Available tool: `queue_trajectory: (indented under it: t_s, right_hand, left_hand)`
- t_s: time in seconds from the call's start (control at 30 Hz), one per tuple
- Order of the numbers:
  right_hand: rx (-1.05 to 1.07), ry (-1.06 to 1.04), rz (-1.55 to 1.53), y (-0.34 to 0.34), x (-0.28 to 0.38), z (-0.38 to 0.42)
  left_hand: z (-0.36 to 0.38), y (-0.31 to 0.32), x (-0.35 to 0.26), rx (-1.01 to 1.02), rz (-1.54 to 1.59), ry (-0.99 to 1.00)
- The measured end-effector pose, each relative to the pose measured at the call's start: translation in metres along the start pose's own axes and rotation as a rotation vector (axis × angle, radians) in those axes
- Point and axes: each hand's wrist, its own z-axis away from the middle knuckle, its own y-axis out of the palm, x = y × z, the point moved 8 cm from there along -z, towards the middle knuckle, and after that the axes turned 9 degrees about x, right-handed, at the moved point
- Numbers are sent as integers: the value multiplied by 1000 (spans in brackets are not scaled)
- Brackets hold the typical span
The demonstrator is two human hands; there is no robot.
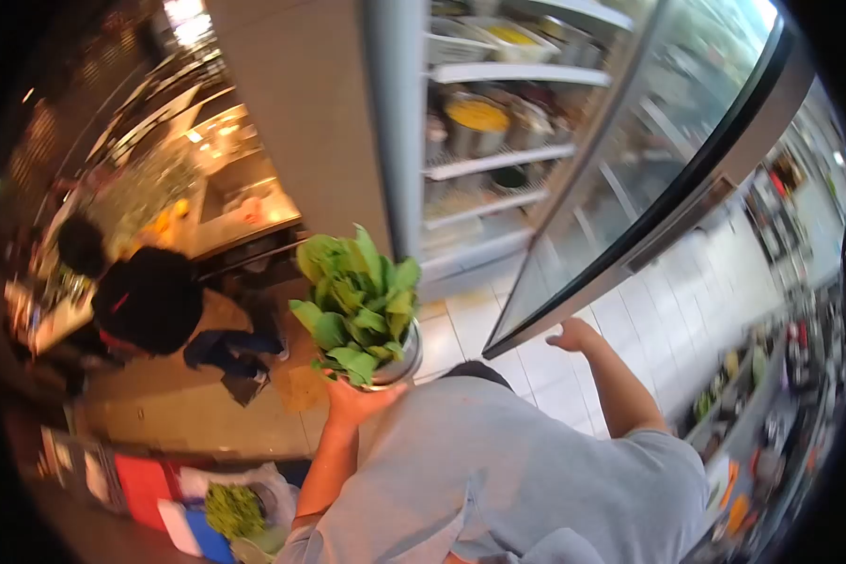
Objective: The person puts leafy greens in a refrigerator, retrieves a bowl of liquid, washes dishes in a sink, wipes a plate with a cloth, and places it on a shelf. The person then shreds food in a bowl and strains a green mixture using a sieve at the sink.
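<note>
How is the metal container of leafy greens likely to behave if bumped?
The container might tip fairly readily, since the leaves bush out well above its rim. The leaves look thin and broad, so they would probably bend and bruise easily. Its smooth, shiny side may feel slippery to the left hand.

Warm, dim light at L, cooler & brighter at R; fisheye bend, dark corners, slight blur on fridge shelves.

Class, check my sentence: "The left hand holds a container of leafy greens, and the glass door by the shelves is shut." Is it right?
Not quite: the head view shows the glass door by the shelves standing open. The left hand does hold a container of leafy greens.
</note>
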Motion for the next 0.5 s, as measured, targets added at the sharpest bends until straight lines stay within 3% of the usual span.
queue_trajectory:
  t_s: [0.03, 0.1, 0.17, 0.2, 0.23, 0.27, 0.37, 0.4, 0.43, 0.5]
  right_hand:
    - [-59, -151, -116, 8, -1, 9]
    - [-7, -124, -191, 9, 6, 32]
    - [-127, -9, -291, 15, -23, 62]
    - [-267, -97, -565, 18, -35, 69]
    - [-348, -89, -643, 12, -41, 77]
    - [-328, -12, -745, 23, -54, 83]
    - [-216, 283, -1113, 70, -96, 86]
    - [-143, 506, -1326, 76, -86, 101]
    - [65, 704, -1428, 109, -88, 101]
    - [340, 509, -1397, 87, -42, 84]
  left_hand:
    - [-12, 8, 6, -61, 116, -58]
    - [-37, 30, 17, -96, 231, -122]
    - [-66, 47, 19, -129, 249, -13]
    - [-76, 58, 24, -108, 190, 14]
    - [-97, 65, 28, -97, 192, 0]
    - [-104, 76, 31, -94, 171, -13]
    - [-133, 106, 50, -42, 194, -107]
    - [-141, 118, 62, 28, 145, -132]
    - [-151, 130, 75, 96, 95, -154]
    - [-174, 151, 93, 92, 145, -132]
